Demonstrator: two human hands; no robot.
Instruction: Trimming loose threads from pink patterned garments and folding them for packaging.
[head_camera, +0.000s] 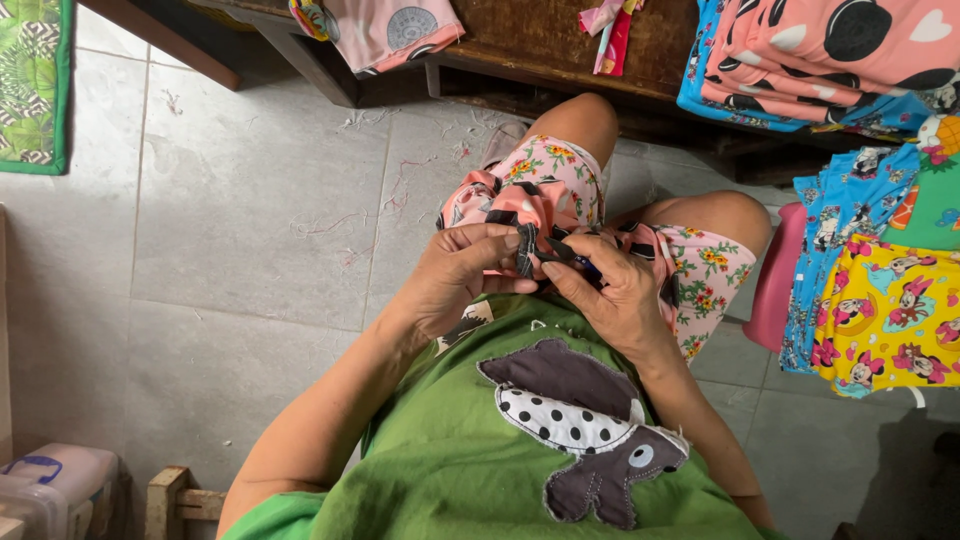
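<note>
I sit and work on a small pink garment (520, 195) that lies on my lap, just in front of both hands. My left hand (455, 275) is closed on a dark edge of the cloth, with the thumb and the first fingers pinching it. My right hand (615, 295) is also curled shut, and between its fingertips it holds something small and dark (572, 258) at the same edge; I cannot tell exactly what it is. I think the work is in the middle: the garment is bunched and not folded, while finished-looking pieces are in a folded stack (820, 60) on the wooden worktop (540, 35) beyond my hands. The cloth looks soft and thin, pink with black round shapes. More printed pieces, blue and yellow (880, 300), hang to the right of my right hand. Loose threads (330, 225) lie on the grey tiled floor (230, 200) left of my left hand.
</note>
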